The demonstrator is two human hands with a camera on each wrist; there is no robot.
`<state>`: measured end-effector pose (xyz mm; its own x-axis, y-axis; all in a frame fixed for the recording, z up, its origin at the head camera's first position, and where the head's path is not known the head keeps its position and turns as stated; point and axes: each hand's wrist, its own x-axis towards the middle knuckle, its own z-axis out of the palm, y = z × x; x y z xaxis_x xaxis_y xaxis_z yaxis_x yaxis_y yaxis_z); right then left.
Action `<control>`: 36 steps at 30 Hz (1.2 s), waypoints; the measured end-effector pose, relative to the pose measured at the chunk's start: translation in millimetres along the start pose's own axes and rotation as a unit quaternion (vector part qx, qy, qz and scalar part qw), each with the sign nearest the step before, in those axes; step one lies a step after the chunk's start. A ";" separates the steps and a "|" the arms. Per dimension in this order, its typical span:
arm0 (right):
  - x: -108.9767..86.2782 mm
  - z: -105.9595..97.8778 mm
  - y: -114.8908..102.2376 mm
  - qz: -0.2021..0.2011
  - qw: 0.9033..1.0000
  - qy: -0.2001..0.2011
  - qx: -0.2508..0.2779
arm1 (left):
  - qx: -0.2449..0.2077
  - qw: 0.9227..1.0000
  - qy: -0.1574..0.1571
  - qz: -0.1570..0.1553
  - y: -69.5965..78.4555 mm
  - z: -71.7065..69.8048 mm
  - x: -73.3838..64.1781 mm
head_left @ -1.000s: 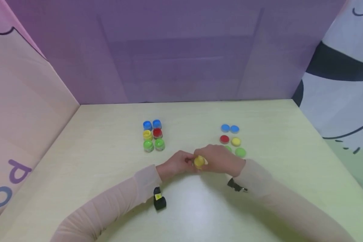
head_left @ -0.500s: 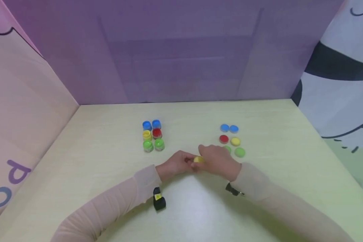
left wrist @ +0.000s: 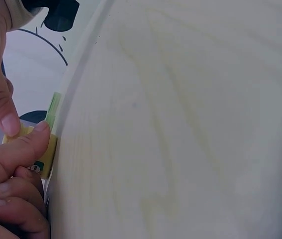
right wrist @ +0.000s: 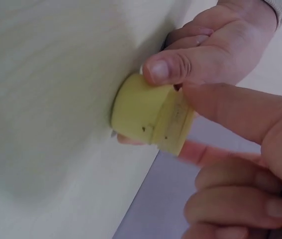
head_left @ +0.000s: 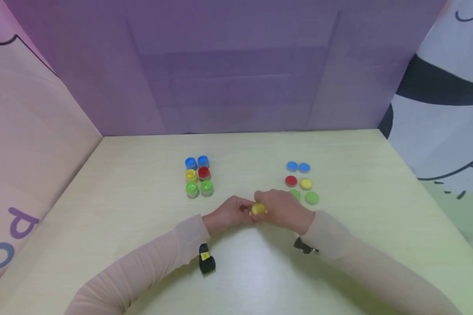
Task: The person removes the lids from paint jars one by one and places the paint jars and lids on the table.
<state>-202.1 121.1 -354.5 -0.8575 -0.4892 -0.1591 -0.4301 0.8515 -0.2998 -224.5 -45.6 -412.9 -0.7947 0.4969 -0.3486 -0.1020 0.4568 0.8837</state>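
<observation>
A small yellow jar [right wrist: 136, 109] with a yellow lid [right wrist: 176, 124] on it is held between both hands over the front middle of the table. My left hand [head_left: 230, 213] pinches the jar's body between thumb and fingers. From the other side, my right hand [head_left: 285, 211] grips the lid with thumb and forefinger, its other fingers curled, as the right wrist view shows. In the left wrist view a small dark label [left wrist: 36, 167] shows on the jar below my left thumb. Fingers cover part of the jar in the head view.
Left of centre stand lidless jars: blue [head_left: 191, 163], yellow [head_left: 191, 176], red [head_left: 204, 173] and green [head_left: 192, 190]. Loose lids lie at the right, blue [head_left: 292, 166], red [head_left: 291, 181], yellow [head_left: 305, 184] and green [head_left: 311, 198]. A purple partition [head_left: 236, 87] borders the table's far edge.
My right hand has turned about the yellow lid, its fingers lifting and then closing round it again. My left hand has stayed in place, and the jars and loose lids have not moved.
</observation>
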 end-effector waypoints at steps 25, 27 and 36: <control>-4.2 -1.8 -1.8 0.014 1.000 0.016 0.013 | -0.014 1.000 -0.003 0.013 1.0 0.4 -1.5; -3.7 0.0 -3.8 0.032 0.999 0.018 -0.005 | -0.009 1.000 -0.001 0.016 1.2 0.5 -1.3; 1.1 0.0 -4.4 0.031 0.999 0.003 -0.021 | -0.004 1.000 -0.008 0.024 -0.7 -0.3 -0.8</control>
<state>-201.2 116.8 -353.3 -0.8847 -0.4342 -0.1697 -0.3875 0.8873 -0.2500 -224.0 -46.6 -413.2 -0.7897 0.5292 -0.3104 -0.0688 0.4263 0.9019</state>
